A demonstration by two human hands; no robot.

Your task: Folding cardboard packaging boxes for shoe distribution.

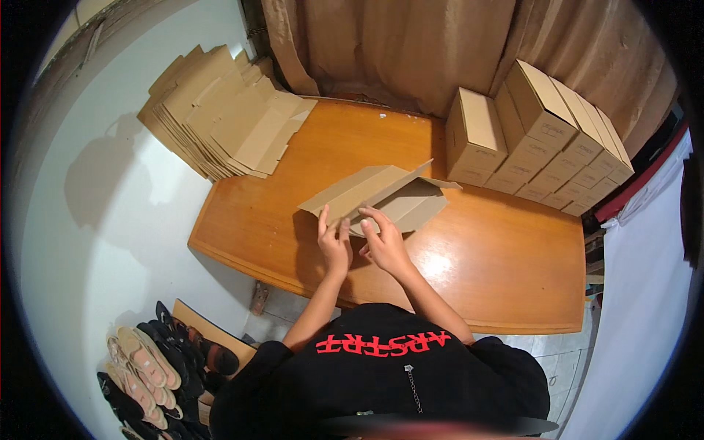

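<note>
Brown cardboard, one flat box blank (381, 194), half-raised near the middle of the wooden counter (506, 271). We log our left hand (334, 246) and right hand (385, 246) at its near edge, fingers (375, 217) pinching a flap; step in hand, as we judge: folding the blank into a box. Next move calls for creasing walls upright. Also present: stack of flat blanks (220, 117) far left, finished boxes (535, 139) far right.
</note>
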